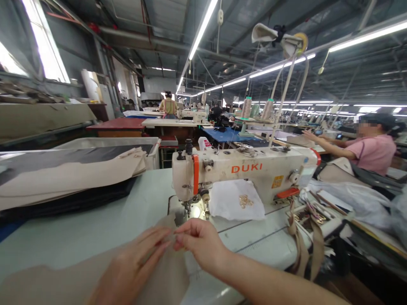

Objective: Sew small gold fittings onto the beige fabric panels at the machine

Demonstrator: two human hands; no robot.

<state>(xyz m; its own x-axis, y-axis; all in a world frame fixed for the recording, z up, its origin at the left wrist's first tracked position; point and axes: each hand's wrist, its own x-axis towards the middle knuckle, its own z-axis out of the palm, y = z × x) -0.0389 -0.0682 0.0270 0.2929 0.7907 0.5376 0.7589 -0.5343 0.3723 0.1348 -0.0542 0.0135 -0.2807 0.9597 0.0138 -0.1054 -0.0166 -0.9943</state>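
Observation:
A beige fabric piece [168, 275] lies across the near part of the table, its upper edge close to the needle area of a white sewing machine [219, 167]. My left hand [133, 258], slightly blurred, rests over this fabric with its thumb and fingers closing on the edge. Just to its right, my right hand [202, 243] is pinched, fingertips nearly meeting the left ones. What the right fingertips hold is too small to make out; a yellowish glint shows beneath them. Behind the right hand, several gold-coloured rings [246, 201] lie on a white cloth [222, 201] against the machine.
Stacked beige and dark panels [79, 173] lie at the left, before a white bin [155, 154]. Beige straps [316, 250] hang by a parts tray [330, 222] at the right. Thread cones [246, 108] stand behind. A co-worker in pink [375, 152] sits at the right.

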